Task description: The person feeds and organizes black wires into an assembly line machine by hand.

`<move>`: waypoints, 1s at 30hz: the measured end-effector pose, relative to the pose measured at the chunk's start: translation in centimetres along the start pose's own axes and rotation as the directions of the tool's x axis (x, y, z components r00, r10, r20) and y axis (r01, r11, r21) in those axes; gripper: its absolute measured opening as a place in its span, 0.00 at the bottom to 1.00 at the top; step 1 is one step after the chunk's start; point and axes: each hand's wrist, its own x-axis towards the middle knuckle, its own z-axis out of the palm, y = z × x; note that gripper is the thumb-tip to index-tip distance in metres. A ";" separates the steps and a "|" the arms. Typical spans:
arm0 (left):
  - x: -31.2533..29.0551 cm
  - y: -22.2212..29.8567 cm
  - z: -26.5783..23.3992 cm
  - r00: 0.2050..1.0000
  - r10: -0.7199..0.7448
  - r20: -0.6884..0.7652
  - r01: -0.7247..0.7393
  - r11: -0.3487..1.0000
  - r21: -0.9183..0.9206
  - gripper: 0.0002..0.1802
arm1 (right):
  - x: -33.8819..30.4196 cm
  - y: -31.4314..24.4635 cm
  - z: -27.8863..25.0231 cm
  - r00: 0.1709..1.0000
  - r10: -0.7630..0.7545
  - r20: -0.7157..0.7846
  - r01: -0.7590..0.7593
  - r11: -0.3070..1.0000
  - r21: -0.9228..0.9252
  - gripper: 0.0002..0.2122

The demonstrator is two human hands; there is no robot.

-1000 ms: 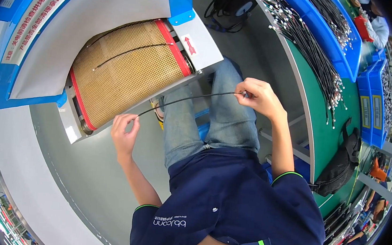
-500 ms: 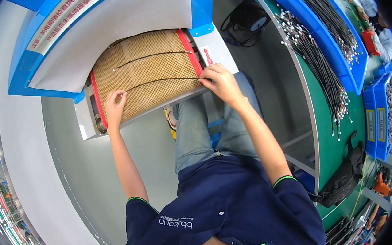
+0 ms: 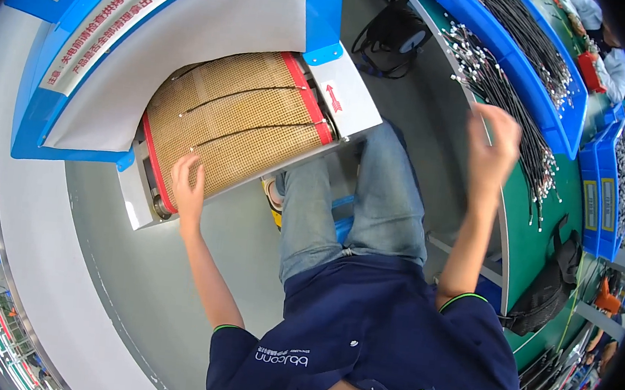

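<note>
Left hand [image 3: 187, 187] open, flat on mesh belt [image 3: 236, 131] below black cables [image 3: 247, 130]; right hand [image 3: 494, 141] blurred, grip unclear.

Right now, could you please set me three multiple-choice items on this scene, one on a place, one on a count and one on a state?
1. Where does the left hand rest?
A. on the near edge of the tan mesh conveyor belt
B. on the green workbench
C. on the person's knee

2. How many thin black cables lie across the belt?
A. none
B. two
C. five

3. What is the state of the right hand?
A. flat on the belt
B. raised and empty near the pile of black cables on the green workbench
C. gripping a blue bin

Answers: 1 A, its fingers lie on the mesh; 2 B, two dark lines cross the belt; 3 B, it is in the air, blurred, holding nothing visible.
</note>
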 end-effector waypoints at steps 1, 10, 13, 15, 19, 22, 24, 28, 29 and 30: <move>-0.7 0.6 0.7 1.000 0.000 0.006 0.000 1.000 -0.003 0.11 | 0.4 1.9 -1.5 0.996 0.082 -0.026 -0.083 0.993 -0.079 0.08; -4.4 6.1 5.5 0.988 0.025 0.153 0.004 0.983 -0.184 0.10 | -1.3 13.3 -5.1 0.925 0.377 0.045 -0.326 0.849 -0.416 0.09; -5.6 7.3 5.7 0.984 0.012 0.177 0.025 0.978 -0.207 0.10 | -1.1 13.0 -5.5 0.940 0.340 0.038 -0.304 0.883 -0.357 0.08; -6.1 8.8 6.1 0.980 0.017 0.196 0.028 0.974 -0.226 0.10 | -0.6 12.3 -7.0 0.958 0.283 -0.034 -0.278 0.900 -0.336 0.08; -7.2 11.4 6.3 0.981 0.015 0.193 0.029 0.974 -0.226 0.11 | -0.1 13.2 -8.8 0.938 0.316 -0.142 -0.326 0.944 -0.055 0.05; -7.3 13.0 6.3 0.980 0.035 0.194 0.012 0.971 -0.237 0.10 | -0.1 13.5 -9.8 0.941 0.299 -0.157 -0.302 0.953 0.001 0.05; -7.2 13.8 6.4 0.981 0.043 0.187 0.003 0.971 -0.239 0.10 | -0.2 12.9 -10.5 0.964 0.230 -0.137 -0.238 0.970 -0.045 0.04; -7.3 15.1 6.5 0.977 0.054 0.207 -0.001 0.969 -0.249 0.10 | -0.6 13.0 -10.8 0.951 0.234 -0.204 -0.254 0.964 -0.080 0.04; -7.3 15.4 6.5 0.976 0.048 0.212 0.006 0.969 -0.247 0.10 | -0.5 13.1 -10.8 0.933 0.270 -0.237 -0.297 0.951 -0.090 0.04; -7.4 15.6 6.6 0.976 0.050 0.212 0.004 0.969 -0.248 0.10 | -0.4 12.9 -11.0 0.930 0.244 -0.275 -0.274 0.959 -0.072 0.05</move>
